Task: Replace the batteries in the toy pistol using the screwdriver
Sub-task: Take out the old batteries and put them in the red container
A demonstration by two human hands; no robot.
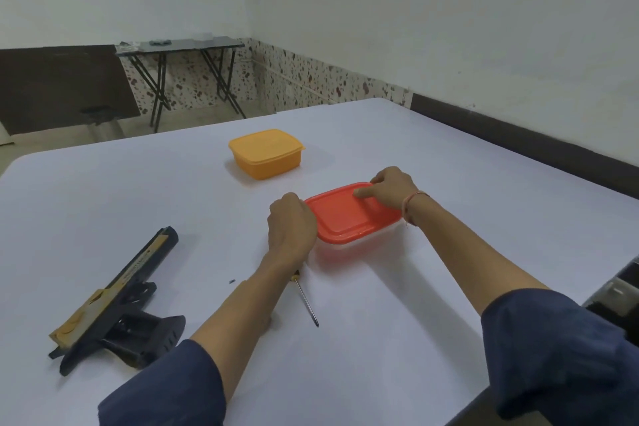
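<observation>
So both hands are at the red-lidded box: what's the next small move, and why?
Probably lift the red lid at its far corner with the right hand while the left hand steadies the box: the lid lies closed, right fingers curl over that corner, and toy pistol and screwdriver lie aside.

White walls point(449, 10), folding table point(179, 43), speckled skirting point(304, 79)

The left hand point(292, 225) is gripping the red lid point(352, 214) at its left edge while the right hand point(390, 187) is pinching its far corner. The screwdriver point(306, 301) and toy pistol point(117, 301) are lying on the surface point(103, 190).
</observation>
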